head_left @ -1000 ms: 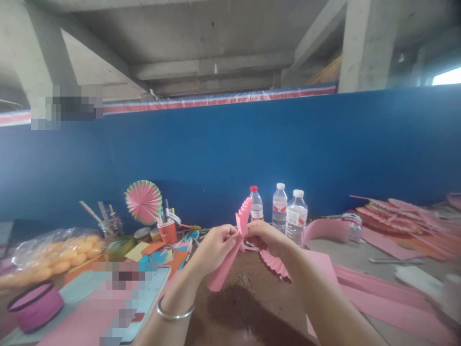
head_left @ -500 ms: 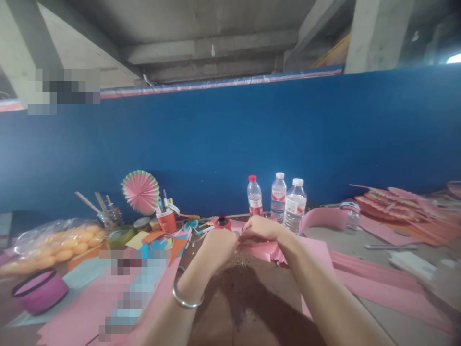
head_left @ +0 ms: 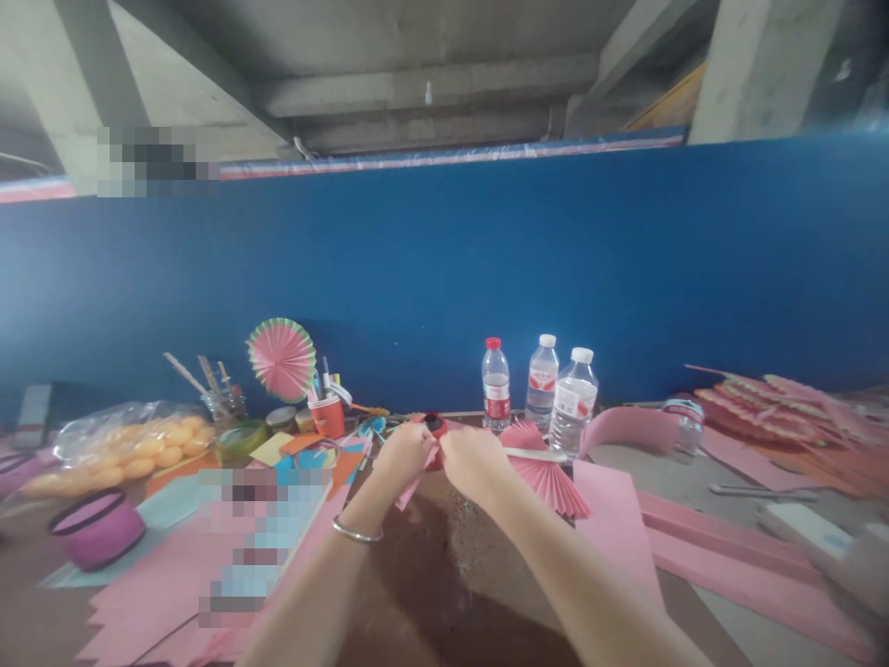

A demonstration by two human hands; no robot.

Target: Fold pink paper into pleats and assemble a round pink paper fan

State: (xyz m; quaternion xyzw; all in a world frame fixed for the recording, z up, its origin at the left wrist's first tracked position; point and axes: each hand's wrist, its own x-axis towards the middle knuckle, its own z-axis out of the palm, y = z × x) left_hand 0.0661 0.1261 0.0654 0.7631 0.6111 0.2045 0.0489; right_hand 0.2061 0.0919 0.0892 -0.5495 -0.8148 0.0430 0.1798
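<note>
My left hand [head_left: 408,452] is closed, its fingertips pinching pink paper [head_left: 409,493] that pokes out below it. Close beside it, my right hand [head_left: 473,460] is also closed, fingers curled toward the left one. From behind the right hand a pleated pink paper fan [head_left: 562,491] spreads to the right. A pale flat stick [head_left: 534,455] lies across the fan's folds; its left end is hidden by the hand. Just beyond the fingertips stands a red round object with a dark centre [head_left: 435,424]. What lies between the fingers is mostly covered.
Three water bottles [head_left: 496,394] stand behind the hands. Pink sheets [head_left: 618,519] lie to the right, with a small jar [head_left: 687,431]. At left are a red cup of pens [head_left: 326,417], a finished round fan [head_left: 281,359], a bag of orange balls [head_left: 167,445] and a purple container [head_left: 97,533].
Both hands have shifted left in view, and the right hand is lower. The pleated paper now fans out to the right of the right hand, with the pale stick showing.
</note>
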